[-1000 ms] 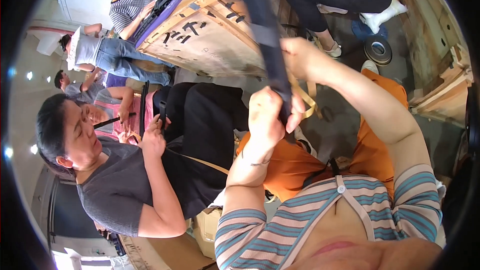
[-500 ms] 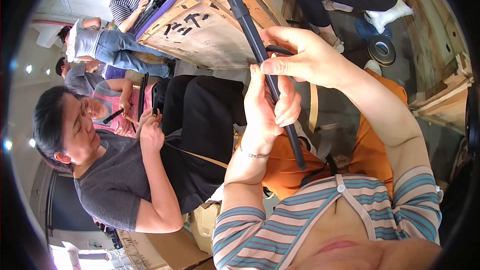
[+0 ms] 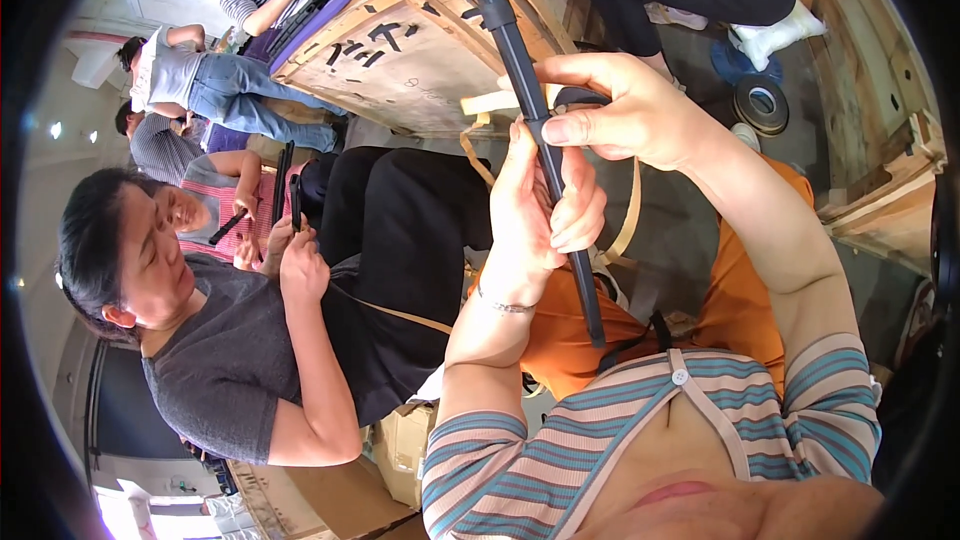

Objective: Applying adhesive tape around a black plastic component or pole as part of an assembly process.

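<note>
A long black bar (image 3: 531,90) with a collar near its upper part slants down in front of me, its lower end above my orange trousers. My left hand (image 3: 540,195) is closed round the middle of it. Against the bar, just above the left fingers, my right hand (image 3: 630,115) presses its thumb. A short black strip (image 3: 580,97) curves out between the right thumb and fingers. A thin tan strip (image 3: 630,210) hangs below the right hand, and another stretch of it shows left of the bar; how it joins the black strip is hidden.
On my left sits a co-worker in a dark grey top (image 3: 245,360), hands on a black piece. A wooden crate (image 3: 420,90) stands ahead, black parts on top. Rolls of tape (image 3: 762,105) lie on the floor at right, near another wooden crate (image 3: 890,205).
The tan strip has swung and bent, and part of it now shows left of the bar. More of the black strip bulges from my right fingers. The bar's upper part has shifted slightly right.
</note>
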`<act>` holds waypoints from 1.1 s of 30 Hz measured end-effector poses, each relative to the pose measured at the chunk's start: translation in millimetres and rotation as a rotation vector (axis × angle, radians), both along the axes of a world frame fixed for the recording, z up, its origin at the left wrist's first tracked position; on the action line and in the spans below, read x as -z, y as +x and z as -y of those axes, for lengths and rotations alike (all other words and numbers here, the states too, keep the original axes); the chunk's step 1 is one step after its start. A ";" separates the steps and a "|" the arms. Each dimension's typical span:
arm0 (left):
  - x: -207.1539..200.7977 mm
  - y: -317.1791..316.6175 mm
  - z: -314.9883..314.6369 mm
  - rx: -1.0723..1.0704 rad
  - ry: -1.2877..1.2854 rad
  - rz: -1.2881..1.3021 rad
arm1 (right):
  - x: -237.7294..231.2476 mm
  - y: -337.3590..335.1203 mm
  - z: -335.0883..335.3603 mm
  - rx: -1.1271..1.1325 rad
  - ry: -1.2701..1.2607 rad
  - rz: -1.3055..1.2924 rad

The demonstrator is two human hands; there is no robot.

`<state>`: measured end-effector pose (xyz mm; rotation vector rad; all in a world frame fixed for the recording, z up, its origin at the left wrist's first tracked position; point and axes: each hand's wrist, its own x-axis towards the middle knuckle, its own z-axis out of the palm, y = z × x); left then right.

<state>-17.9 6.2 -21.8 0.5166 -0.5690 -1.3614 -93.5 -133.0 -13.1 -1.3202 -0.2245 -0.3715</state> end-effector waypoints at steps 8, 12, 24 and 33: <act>2.5 -0.8 3.7 -0.068 0.011 0.101 | 2.2 0.8 2.7 0.023 0.136 -0.033; 6.7 -0.9 9.9 -0.117 0.076 0.279 | 0.7 0.0 16.8 0.114 0.168 0.020; 25.1 7.5 0.6 -0.447 0.180 0.716 | -1.7 -23.3 41.0 0.075 -0.153 -0.127; 15.4 5.7 2.0 -0.509 0.211 0.487 | 14.3 -22.8 20.9 -0.246 -0.119 -0.397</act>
